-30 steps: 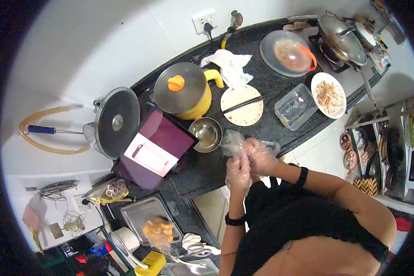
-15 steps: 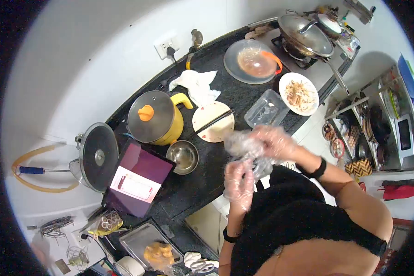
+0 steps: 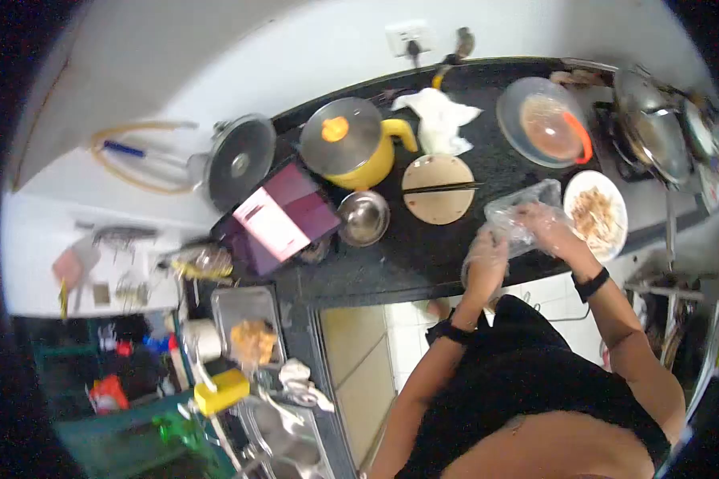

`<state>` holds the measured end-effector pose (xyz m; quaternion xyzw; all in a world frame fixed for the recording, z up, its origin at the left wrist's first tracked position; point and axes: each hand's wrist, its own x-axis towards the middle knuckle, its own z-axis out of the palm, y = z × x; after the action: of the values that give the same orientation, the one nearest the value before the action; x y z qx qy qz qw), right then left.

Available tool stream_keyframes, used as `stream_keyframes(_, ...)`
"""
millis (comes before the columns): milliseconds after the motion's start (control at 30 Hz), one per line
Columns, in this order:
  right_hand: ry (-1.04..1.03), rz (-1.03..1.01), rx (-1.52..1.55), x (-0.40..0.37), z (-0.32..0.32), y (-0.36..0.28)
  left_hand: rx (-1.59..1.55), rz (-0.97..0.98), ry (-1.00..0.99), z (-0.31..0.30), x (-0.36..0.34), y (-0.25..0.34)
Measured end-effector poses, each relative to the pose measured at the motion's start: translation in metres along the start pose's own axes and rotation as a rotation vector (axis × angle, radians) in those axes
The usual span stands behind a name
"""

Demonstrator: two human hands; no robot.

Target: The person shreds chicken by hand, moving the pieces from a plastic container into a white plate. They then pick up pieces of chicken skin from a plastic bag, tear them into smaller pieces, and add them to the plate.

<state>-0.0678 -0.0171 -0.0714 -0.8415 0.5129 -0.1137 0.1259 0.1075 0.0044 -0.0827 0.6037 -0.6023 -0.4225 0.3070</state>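
Both my hands wear thin clear gloves and are close together at the counter's front edge. My left hand (image 3: 487, 259) is closed at the near left corner of a crumpled clear plastic bag (image 3: 499, 214). My right hand (image 3: 550, 229) has bent fingers pressed into the same plastic from the right. A clear plastic container (image 3: 545, 194) seems to lie under or within the plastic; blur and shine hide where one ends. Just right of my right hand sits a white plate (image 3: 620, 241) of shredded food (image 3: 595, 215).
Left of my hands are a round board (image 3: 438, 209) with dark chopsticks (image 3: 447, 188), a steel bowl (image 3: 365, 218), a yellow pot (image 3: 367, 169) and a tablet (image 3: 276, 219). Behind stand a white cloth (image 3: 439, 120) and a lidded bowl (image 3: 527, 152). A covered wok (image 3: 655, 136) is far right.
My hands have gone from holding the crumpled plastic up near my body to down at the counter, over the clear container's place. The view has turned, and the counter things appear shifted.
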Motion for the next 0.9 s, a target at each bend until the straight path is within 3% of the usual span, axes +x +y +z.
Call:
stream_keyframes(67,0.007,-0.025,0.098,-0.001,0.006,0.005,0.118,0.052,0.13,0.02,0.009,-0.014)
stream_keyframes(167,-0.041,-0.106,0.101,0.004,-0.005,0.012,0.174,-0.117,0.106,0.03,0.016,-0.012)
stream_keyframes(233,-0.133,-0.013,0.209,0.012,-0.028,0.0,0.263,0.015,0.163,0.037,0.013,-0.029)
stream_keyframes(267,-0.257,-0.024,0.453,0.012,-0.047,-0.004,0.65,0.452,0.251,0.034,0.001,-0.044)
stream_keyframes(300,-0.137,-0.145,0.389,0.018,-0.055,-0.014,0.669,0.434,0.301,0.027,-0.007,-0.039)
stream_keyframes(367,-0.218,-0.067,0.4,0.015,-0.048,-0.011,0.265,0.352,0.367,0.01,-0.024,-0.021)
stream_keyframes(400,-0.225,-0.113,0.401,0.017,-0.048,-0.017,0.28,0.339,0.408,0.006,-0.033,-0.021)
stream_keyframes(467,-0.189,-0.417,0.143,0.018,-0.052,-0.032,0.218,-0.134,0.329,-0.003,-0.054,-0.023)
stream_keyframes(567,-0.284,-0.552,-0.031,0.011,-0.037,-0.082,0.034,-0.191,0.519,-0.034,-0.123,0.0)
stream_keyframes(633,-0.205,-0.787,-0.036,0.0,-0.021,-0.117,0.121,-0.272,0.631,-0.042,-0.17,-0.01)
stream_keyframes(733,-0.234,-1.031,0.176,-0.034,0.021,-0.18,0.188,-0.447,0.826,-0.043,-0.256,-0.029)
stream_keyframes(800,-0.515,-0.948,0.933,-0.068,0.081,-0.205,0.139,-0.512,1.016,-0.028,-0.318,-0.047)
stream_keyframes(833,-0.56,-1.002,0.934,-0.082,0.089,-0.225,0.133,-0.547,1.075,-0.025,-0.347,-0.047)
stream_keyframes(900,-0.985,-1.266,0.757,-0.116,0.1,-0.274,-0.336,-0.821,1.184,-0.019,-0.413,-0.029)
